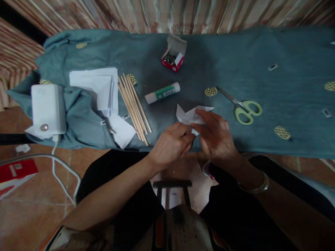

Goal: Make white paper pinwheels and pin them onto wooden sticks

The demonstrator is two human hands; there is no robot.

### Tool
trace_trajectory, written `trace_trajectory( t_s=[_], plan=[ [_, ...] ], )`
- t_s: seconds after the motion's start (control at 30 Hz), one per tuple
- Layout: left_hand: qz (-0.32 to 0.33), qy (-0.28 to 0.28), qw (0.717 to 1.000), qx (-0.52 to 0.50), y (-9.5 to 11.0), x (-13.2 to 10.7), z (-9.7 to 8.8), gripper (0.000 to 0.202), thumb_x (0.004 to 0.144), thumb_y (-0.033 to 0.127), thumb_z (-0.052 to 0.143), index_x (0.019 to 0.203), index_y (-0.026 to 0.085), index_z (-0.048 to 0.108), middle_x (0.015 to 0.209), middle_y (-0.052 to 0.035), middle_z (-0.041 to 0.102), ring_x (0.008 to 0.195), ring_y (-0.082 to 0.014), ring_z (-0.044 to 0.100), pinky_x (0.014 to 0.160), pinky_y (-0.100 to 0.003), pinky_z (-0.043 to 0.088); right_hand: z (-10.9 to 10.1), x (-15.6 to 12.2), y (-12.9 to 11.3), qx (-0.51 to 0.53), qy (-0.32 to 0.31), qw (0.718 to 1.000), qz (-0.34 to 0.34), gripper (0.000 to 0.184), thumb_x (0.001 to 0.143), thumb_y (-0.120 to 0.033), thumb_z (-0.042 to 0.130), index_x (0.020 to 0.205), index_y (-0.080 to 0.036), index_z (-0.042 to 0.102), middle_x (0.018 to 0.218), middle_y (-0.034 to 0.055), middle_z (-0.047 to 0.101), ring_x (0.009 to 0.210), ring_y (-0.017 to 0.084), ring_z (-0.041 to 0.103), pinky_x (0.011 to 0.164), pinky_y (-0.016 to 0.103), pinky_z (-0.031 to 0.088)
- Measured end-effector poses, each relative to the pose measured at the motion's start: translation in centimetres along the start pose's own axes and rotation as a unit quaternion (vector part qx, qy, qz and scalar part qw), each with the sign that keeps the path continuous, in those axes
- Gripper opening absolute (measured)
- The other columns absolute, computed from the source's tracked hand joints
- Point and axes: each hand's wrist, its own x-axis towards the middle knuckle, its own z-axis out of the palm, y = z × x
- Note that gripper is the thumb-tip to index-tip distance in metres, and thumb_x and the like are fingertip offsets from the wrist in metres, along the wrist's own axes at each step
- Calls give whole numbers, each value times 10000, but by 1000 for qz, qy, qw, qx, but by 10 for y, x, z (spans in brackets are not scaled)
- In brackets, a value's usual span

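Note:
A white paper pinwheel [187, 116] with pointed, folded blades is between my two hands, just above the near edge of the cloth-covered table. My left hand [171, 144] has its fingers curled closed at the pinwheel's lower left side. From the right, my right hand [216, 136] grips it, thumb close to the centre and index finger on the upper right blade. My fingers hide part of the lower blades. Beyond the pinwheel lies a glue stick [164, 93] with a green label. Green-handled scissors [243, 107] rest to the right of my right hand.
Several wooden sticks [133, 108] lie left of the glue stick, beside stacked white paper [94, 87] and a paper scrap [122, 131]. A red box [174, 54] of small metal pieces stands open farther back. A white power bank [48, 109] with a cable sits far left.

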Motion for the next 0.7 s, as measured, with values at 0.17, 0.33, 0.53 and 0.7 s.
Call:
trace_trajectory(
  t_s=[0.17,0.33,0.53,0.7],
  plan=[
    [-8,4,1000,-1,0,-1,1,249,957,193,444,975,119,682,892,-91,635,850,-183,573,751,-325,510,-12,3,4,98,-1,994,39,461,839,-72,471,1210,-319,589,1409,35,503,1258,284,505,1003,506,474],
    [-2,13,1000,-2,-1,-1,1,252,952,183,448,968,111,689,877,-83,637,835,-181,568,743,-311,506,-11,4,5,85,-6,996,38,509,838,-77,463,1258,-349,559,1411,26,503,1279,304,495,1002,536,467],
    [4,8,1000,7,-2,-1,1,263,955,190,441,963,104,689,878,-91,644,823,-186,559,735,-318,502,0,2,0,-24,-1,1000,-16,342,902,-124,429,1200,-260,529,1349,128,537,1214,328,524,880,532,497],
    [7,-3,1000,21,-2,-1,1,281,963,204,432,931,104,693,871,-88,644,834,-194,559,749,-330,488,7,-1,-6,-47,-7,998,-36,365,930,-150,416,1283,-234,454,1348,134,543,1215,287,520,887,483,500]
  ],
)
